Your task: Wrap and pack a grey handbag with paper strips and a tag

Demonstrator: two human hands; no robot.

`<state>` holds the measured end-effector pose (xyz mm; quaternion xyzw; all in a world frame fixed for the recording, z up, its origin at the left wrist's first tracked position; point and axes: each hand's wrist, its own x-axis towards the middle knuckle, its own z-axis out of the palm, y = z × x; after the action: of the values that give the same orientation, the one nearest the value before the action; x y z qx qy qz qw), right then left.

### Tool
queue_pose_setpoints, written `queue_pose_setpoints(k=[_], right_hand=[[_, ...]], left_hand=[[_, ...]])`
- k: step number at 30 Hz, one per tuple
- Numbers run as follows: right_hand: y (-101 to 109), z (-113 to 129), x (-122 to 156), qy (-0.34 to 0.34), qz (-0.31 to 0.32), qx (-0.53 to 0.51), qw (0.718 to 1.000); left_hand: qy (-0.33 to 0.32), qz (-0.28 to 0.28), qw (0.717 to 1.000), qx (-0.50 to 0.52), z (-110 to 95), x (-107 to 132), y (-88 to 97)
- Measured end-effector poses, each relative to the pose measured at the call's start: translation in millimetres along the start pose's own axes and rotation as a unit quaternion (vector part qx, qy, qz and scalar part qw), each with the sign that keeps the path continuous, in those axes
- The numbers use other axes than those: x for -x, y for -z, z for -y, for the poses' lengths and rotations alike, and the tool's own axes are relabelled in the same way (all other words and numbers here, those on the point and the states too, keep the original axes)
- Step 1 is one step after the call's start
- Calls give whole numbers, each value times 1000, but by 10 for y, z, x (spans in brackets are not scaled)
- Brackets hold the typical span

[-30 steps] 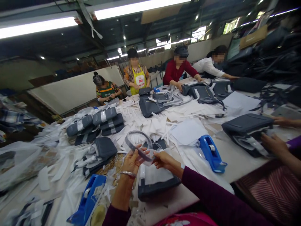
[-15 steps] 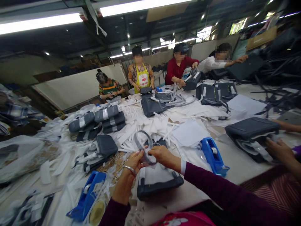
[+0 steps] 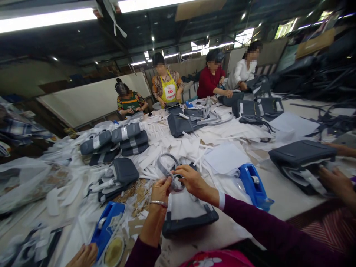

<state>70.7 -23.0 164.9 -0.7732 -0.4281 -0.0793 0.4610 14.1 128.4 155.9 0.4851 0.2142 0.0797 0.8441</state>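
A grey bag strap (image 3: 161, 167), curled into a loop, is between my two hands above the table. My left hand (image 3: 161, 190), with a silver bangle at its wrist, pinches the strap from the left. Close beside it, my right hand (image 3: 191, 181) has its fingers closed on the strap's other side, where something pale, perhaps wrapping, shows. Below my hands lies a dark grey bag (image 3: 191, 225) with a white sheet (image 3: 180, 208) over it. Part of that bag is hidden by my forearms and the strap.
Blue tape dispensers stand left (image 3: 107, 224) and right (image 3: 254, 187). A co-worker's hand (image 3: 83, 256) is at bottom left; another person's hands (image 3: 338, 181) work on a bag (image 3: 303, 159) at right. Stacked dark bags (image 3: 126, 133) and white paper strips (image 3: 150, 159) cover the table.
The strap loop has shrunk and turned, and my right hand has shifted its fingers on it. A co-worker's hand has appeared at bottom left. The person in white now stands more upright.
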Motion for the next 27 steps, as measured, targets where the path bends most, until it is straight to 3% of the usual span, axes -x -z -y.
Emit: queue_pose_setpoints(k=[3,7,14,18,20,23,27], right_hand=[[-38,103,31,-147,-46,-41,987],[-149,153,32,-201,-14,-56,978],[-225,60,-9,-129,-51,-82,987],[-220,-54,17,-16,-8,-31,999],[-207,-75,52,37,16,7,999],[-192,-31,97,21,12,48,999],[-269,69,85,-154,-6,-12,988]], left_hand=[[-56,-45,997,-17,43,-4,-47],[-98,-45,991,-79,144,-12,-98],[-23,-24,996,-82,84,-72,-93],[106,99,988,62,-70,-83,-83],[134,139,977,95,-96,-94,-70],[78,123,985,97,-40,-105,-65],[-35,53,997,34,94,-71,-139]])
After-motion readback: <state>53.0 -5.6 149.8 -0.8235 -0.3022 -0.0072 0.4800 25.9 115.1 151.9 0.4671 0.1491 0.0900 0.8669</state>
